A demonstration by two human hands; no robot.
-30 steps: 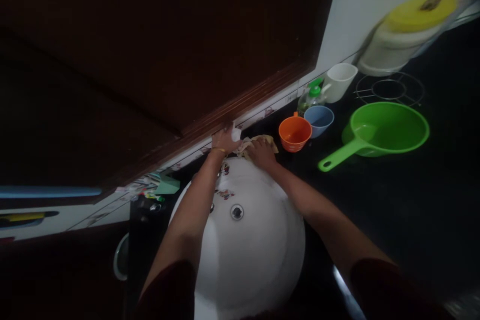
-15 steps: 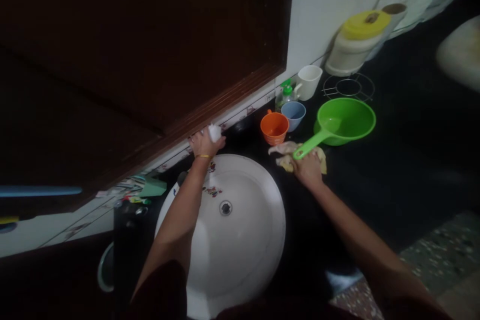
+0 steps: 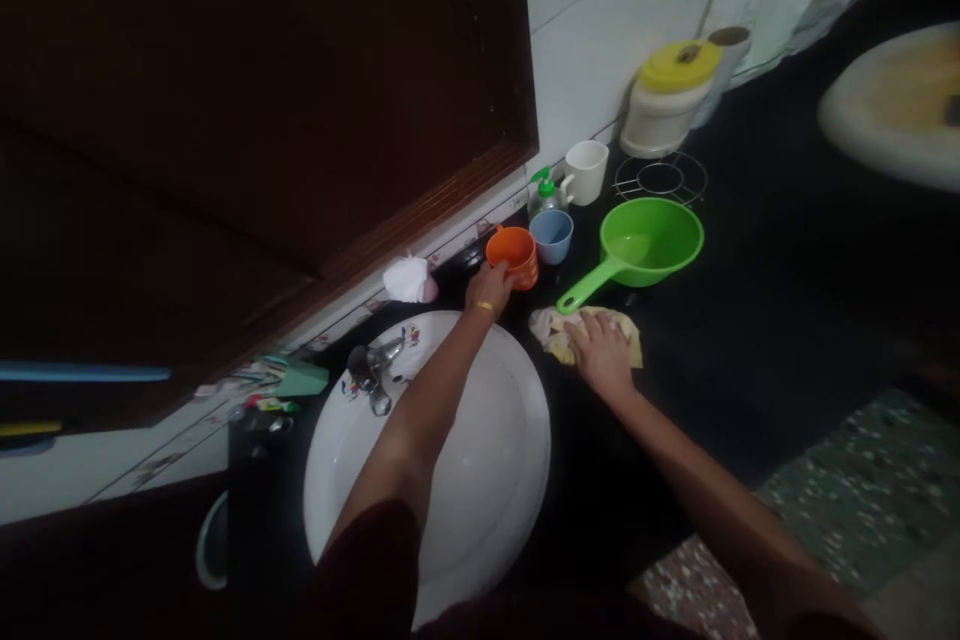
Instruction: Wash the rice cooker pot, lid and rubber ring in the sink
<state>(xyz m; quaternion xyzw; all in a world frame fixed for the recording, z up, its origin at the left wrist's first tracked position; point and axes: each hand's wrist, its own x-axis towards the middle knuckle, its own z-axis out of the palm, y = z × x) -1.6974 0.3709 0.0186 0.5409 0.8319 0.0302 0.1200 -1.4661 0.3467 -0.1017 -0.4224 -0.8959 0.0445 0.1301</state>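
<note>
My left hand (image 3: 489,289) is at the near side of an orange cup (image 3: 523,265), its fingers closed on the rim. Flat on a crumpled yellowish cloth (image 3: 628,340) lies my right hand (image 3: 602,355), fingers stretched out and slightly apart. Just beyond the cloth is a green long-handled dipper (image 3: 651,238), its handle reaching over the cloth's far edge. A blue cup (image 3: 552,236) stands close beside the orange one. Left of my left hand, a white crumpled item (image 3: 406,279) sits behind the basin.
A white washbasin (image 3: 499,440) with a metal tap (image 3: 369,370) is set in the black counter (image 3: 757,320). Behind the cups stand a soap pump bottle (image 3: 546,195), a white mug (image 3: 586,170), a wire stand (image 3: 660,178) and a yellow-lidded jar (image 3: 670,100).
My left hand has left the white item and moved right to the orange cup. My right hand has come from under the dipper handle, and its fingers have straightened on the cloth.
</note>
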